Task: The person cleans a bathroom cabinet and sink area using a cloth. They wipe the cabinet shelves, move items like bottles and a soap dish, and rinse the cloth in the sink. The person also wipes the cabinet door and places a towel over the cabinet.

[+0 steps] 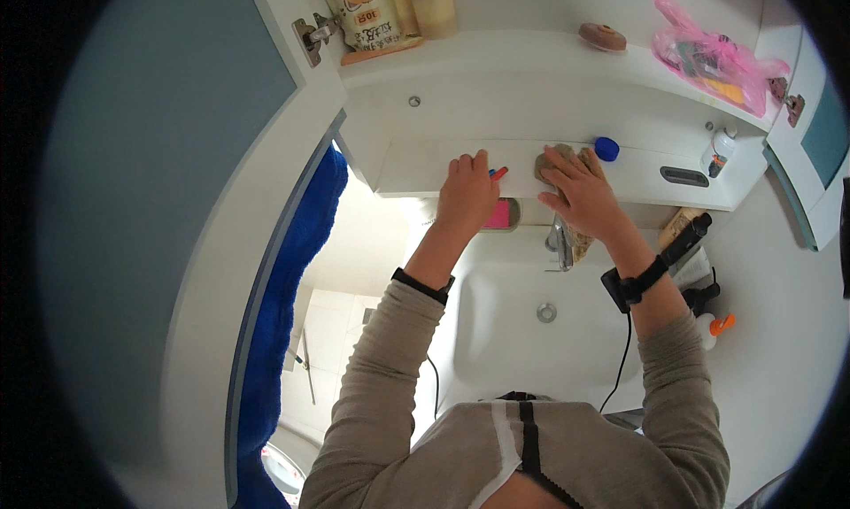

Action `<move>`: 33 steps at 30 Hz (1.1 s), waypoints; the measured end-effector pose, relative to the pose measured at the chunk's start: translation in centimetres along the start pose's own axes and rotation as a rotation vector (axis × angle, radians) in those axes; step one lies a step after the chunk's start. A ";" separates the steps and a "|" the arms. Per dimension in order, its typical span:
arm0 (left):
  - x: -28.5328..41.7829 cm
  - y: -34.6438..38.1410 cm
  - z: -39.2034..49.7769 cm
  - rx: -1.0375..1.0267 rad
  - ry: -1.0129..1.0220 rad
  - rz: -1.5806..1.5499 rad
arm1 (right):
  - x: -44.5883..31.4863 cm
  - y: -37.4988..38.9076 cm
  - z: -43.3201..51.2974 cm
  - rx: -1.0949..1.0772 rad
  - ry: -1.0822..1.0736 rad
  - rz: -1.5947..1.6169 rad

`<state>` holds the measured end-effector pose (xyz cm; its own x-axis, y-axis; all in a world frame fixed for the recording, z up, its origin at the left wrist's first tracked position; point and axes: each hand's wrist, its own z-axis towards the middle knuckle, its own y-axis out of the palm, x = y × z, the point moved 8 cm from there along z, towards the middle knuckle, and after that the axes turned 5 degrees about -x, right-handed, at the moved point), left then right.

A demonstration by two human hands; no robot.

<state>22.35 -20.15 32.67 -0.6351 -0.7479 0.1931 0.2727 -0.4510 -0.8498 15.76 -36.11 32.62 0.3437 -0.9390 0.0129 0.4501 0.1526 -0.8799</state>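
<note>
My left hand (467,193) is over the front edge of a white cabinet shelf (425,160), its fingers curled. Small red and blue objects (498,174) stick out from it on the thumb side; their kind is unclear. On the same shelf, my right hand (581,193) presses a brownish cloth (554,164), fingers spread over it. Part of the cloth hangs down behind the faucet (563,243). A blue round cap (606,149) lies just beyond my right fingertips.
Below is a white washbasin (544,356). A small bottle (718,152) stands at the shelf's right end. The upper shelf holds a printed package (368,14), a brown oval object (603,37) and a pink plastic bag (724,61). An open cabinet door (219,197) and blue towel (285,296) are left.
</note>
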 end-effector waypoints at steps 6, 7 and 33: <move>-1.4 -0.1 -1.3 0.007 -0.029 0.088 | 0.7 1.5 1.0 0.010 0.120 0.150; -1.3 0.0 -1.5 0.002 -0.024 0.070 | 1.0 2.1 1.7 0.000 0.147 0.215; -6.2 1.1 -12.4 -0.022 -0.575 -1.672 | -7.8 3.1 3.0 0.147 -0.213 0.185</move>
<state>17.58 -9.97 24.44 0.1131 0.4004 0.9094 -0.3539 -0.8390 0.4134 17.00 -27.41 31.23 0.5890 -0.8076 -0.0284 0.4723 0.3726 -0.7988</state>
